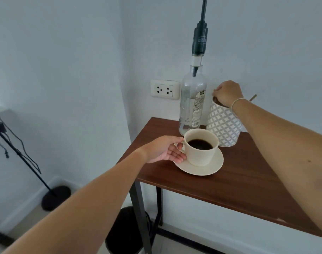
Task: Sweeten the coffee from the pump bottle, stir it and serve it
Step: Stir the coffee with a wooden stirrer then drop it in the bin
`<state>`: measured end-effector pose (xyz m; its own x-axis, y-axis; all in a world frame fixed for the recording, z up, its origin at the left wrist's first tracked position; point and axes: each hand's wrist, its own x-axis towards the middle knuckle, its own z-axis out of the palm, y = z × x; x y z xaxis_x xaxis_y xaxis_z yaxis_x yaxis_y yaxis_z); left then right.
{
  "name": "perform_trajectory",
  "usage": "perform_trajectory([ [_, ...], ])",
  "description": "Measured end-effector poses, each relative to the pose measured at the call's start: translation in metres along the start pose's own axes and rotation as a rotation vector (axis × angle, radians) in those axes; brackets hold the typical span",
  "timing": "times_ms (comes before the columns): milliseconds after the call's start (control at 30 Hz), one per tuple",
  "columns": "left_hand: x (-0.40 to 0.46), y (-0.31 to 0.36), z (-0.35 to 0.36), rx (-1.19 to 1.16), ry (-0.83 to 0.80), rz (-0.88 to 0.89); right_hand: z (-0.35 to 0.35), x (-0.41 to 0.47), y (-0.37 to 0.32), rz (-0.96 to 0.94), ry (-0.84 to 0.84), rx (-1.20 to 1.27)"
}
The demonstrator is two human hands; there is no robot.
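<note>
Head view: left hand [164, 149] curled round the handle of the full cup [200, 146] on its saucer [198, 169]; right hand [228, 93] pinching something inside the patterned holder [223, 127] — a careless elbow could topple the pump bottle [192, 99] just beside.

A plain room in a home: a small wooden surface [248, 180] stands in a white-walled corner, a wall socket [165, 89] just behind it, a black floor stand [52, 195] to its left.

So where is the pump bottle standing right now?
The pump bottle stands at the back of the wooden table, centre of the head view, behind the coffee cup, left of the patterned container.
</note>
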<state>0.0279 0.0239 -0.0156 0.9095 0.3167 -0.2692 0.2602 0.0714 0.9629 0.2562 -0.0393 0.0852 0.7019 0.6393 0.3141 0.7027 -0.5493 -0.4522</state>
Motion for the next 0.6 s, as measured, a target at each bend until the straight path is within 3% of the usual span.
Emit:
perform_trajectory([
  [233,0.000,0.000,-0.001,0.002,0.010,-0.002,-0.014,-0.004,-0.001,-0.017,0.110,0.194],
  [600,-0.003,-0.001,0.003,0.036,0.026,0.031,-0.104,-0.047,-0.022,-0.231,0.546,0.464],
])
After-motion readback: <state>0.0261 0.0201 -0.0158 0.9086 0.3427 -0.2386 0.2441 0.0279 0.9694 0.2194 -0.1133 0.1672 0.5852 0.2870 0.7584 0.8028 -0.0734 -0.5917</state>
